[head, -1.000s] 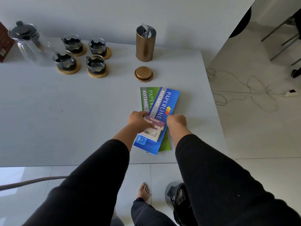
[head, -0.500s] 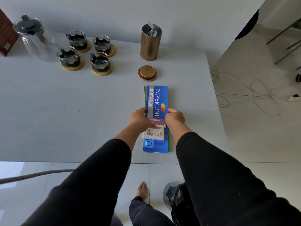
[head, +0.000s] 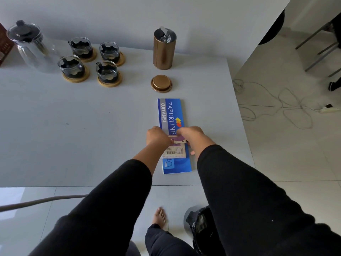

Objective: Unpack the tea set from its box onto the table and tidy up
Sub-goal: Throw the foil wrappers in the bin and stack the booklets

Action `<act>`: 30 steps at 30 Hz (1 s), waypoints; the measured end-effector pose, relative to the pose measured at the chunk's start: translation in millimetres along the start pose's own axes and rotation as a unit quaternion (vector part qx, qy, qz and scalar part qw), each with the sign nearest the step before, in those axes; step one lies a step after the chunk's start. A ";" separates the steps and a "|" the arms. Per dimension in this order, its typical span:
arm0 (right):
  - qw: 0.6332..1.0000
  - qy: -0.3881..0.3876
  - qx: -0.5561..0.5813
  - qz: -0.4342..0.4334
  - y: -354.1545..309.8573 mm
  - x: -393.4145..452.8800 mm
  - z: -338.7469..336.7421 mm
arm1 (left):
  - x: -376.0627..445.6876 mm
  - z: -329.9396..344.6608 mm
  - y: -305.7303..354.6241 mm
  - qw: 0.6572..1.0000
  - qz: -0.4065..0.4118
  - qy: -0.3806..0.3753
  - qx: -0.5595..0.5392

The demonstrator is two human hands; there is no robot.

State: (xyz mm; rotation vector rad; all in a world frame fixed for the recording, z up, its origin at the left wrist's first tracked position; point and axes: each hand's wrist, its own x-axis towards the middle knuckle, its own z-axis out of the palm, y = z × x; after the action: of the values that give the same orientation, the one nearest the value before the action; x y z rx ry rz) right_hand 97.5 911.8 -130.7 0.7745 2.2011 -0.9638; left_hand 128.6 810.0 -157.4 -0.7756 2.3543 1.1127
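I see both hands over the blue pad (head: pixel 172 115), which lies flat near the front right part of the table (head: pixel 73 135). The left hand (head: pixel 158 138) has curled fingers and pinches the left end of a small card (head: pixel 174 147) that lies on the pad. The right hand (head: pixel 191 134) is also curled and holds the right end of the same card; its thumb touches the pad beside the card. The card has a purple strip and a barcode.

The tea set stands at the far left of the table. The glass teapot (head: pixel 31 45) with its dark lid is near the wall. Beside it are four glass cups (head: pixel 108 72), each on a round wooden coaster and in two rows. A brown box (head: pixel 4 47) is partly visible at the left edge, behind the teapot.

A gold tin (head: pixel 164 49) stands upright and open further right, with foil showing at its top. Its lid (head: pixel 161 83) lies on the table between the tin and the pad, apart from both.
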 end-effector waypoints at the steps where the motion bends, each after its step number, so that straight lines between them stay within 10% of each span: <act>1: 0.999 -0.005 -0.031 -0.006 0.6 0.3 -0.9 | -0.8 -0.6 0.2 1.000 0.001 -0.002 0.013; 30: 0.988 0.053 0.141 0.035 -60.8 96.7 -46.7 | 98.1 -7.7 105.2 0.995 0.014 -0.079 -0.055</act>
State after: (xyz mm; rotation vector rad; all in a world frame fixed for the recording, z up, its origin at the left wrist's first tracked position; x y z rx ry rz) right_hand -21.4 939.6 -148.3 1.0469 2.1365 -1.2397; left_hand -14.1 829.1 -150.8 -0.6679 2.1951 1.2759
